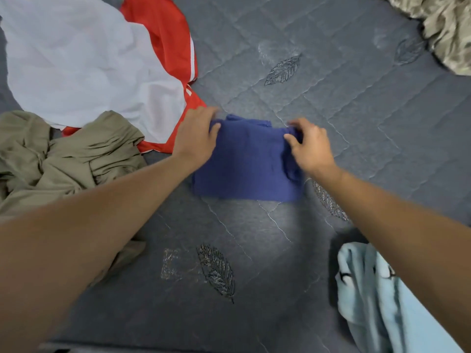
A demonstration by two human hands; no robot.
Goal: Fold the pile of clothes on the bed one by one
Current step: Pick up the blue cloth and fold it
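A small dark blue garment point(246, 164) lies folded into a rough rectangle on the grey quilted bed point(331, 98). My left hand point(197, 133) grips its far left corner, thumb over the cloth. My right hand point(309, 145) pinches the far right corner between thumb and fingers. Both hands are slightly blurred. To the left lies the unfolded pile: a white garment point(76, 59) over a red one point(165, 34), and a crumpled olive garment point(63, 159) in front of them.
A light blue garment point(377, 301) lies at the near right, partly under my right forearm. A beige patterned cloth point(446, 26) is bunched at the far right corner. Leaf motifs are stitched into the bed cover.
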